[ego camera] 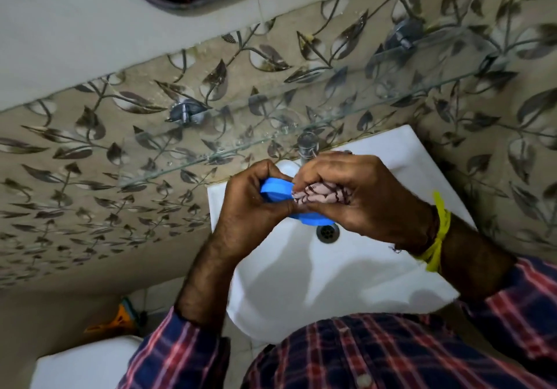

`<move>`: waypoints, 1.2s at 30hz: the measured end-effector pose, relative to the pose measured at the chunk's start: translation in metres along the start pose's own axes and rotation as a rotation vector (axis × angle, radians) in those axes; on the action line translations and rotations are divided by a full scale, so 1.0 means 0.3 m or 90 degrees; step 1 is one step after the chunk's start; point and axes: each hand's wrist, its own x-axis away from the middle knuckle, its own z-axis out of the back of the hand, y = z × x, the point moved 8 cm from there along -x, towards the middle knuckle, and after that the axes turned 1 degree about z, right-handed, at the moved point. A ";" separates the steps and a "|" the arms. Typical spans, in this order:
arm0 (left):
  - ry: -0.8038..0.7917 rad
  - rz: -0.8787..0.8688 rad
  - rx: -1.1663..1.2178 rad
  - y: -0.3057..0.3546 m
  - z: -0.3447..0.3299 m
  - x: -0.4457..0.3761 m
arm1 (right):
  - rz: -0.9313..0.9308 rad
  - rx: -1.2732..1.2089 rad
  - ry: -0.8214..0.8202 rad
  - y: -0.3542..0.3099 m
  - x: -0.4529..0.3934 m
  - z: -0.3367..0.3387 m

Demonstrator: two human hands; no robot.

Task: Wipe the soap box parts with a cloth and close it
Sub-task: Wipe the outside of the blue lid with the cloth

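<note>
A blue plastic soap box part (274,191) is held over the white sink, gripped by my left hand (253,204) from its left side. My right hand (352,198) clutches a bunched pink cloth with dark lines (319,194) and presses it against the blue part. Another strip of blue (315,219) shows below the fingers; whether it belongs to the same piece or a second one is hidden by both hands.
The white sink (346,268) lies below my hands, with its drain (327,232) and a chrome tap (307,145) at the back. A glass shelf (301,120) crosses the leaf-patterned tiled wall. An orange object (120,317) lies on the floor at left.
</note>
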 end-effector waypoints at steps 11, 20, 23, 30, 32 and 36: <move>0.034 -0.029 0.035 -0.025 0.049 0.028 | -0.001 -0.037 0.065 0.019 0.034 0.005; 0.096 -0.020 0.095 -0.026 0.085 0.019 | -0.058 -0.086 0.161 0.051 0.050 0.045; 0.107 -0.014 0.165 -0.050 0.087 0.023 | -0.134 -0.109 0.232 0.080 0.115 0.059; 0.172 0.022 0.395 -0.104 -0.001 0.027 | -0.168 -0.224 0.415 0.120 0.134 0.082; 0.196 0.039 0.422 -0.114 -0.012 0.029 | -0.195 -0.273 0.444 0.140 0.155 0.072; 0.278 0.134 0.474 -0.161 -0.075 0.069 | -0.219 -0.243 0.476 0.158 0.175 0.077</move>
